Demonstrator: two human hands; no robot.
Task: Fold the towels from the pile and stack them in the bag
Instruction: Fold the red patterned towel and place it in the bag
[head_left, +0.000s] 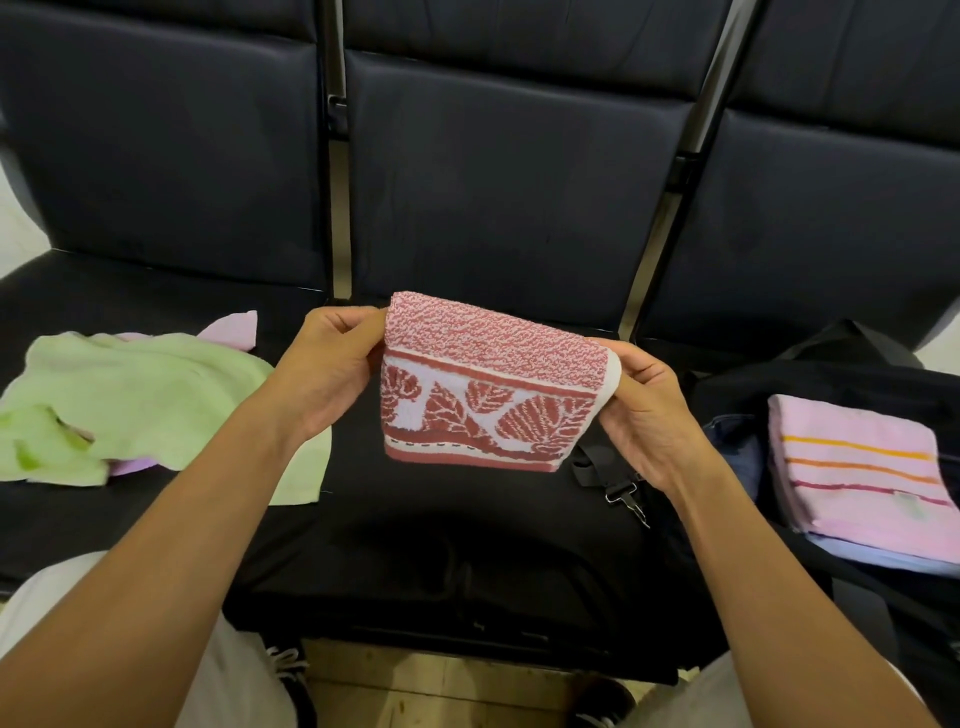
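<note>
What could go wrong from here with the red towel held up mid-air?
1. Both hands, left and right, pinch only the top corners of the folded red leaf-pattern towel; its free lower edge could fall open on the way over.
2. The black bag already holds a pink striped towel on a stack; a sloppy drop might skew it.

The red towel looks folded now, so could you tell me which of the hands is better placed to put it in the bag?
Probably the right hand: it pinches the red towel on the side nearest the bag.
</note>
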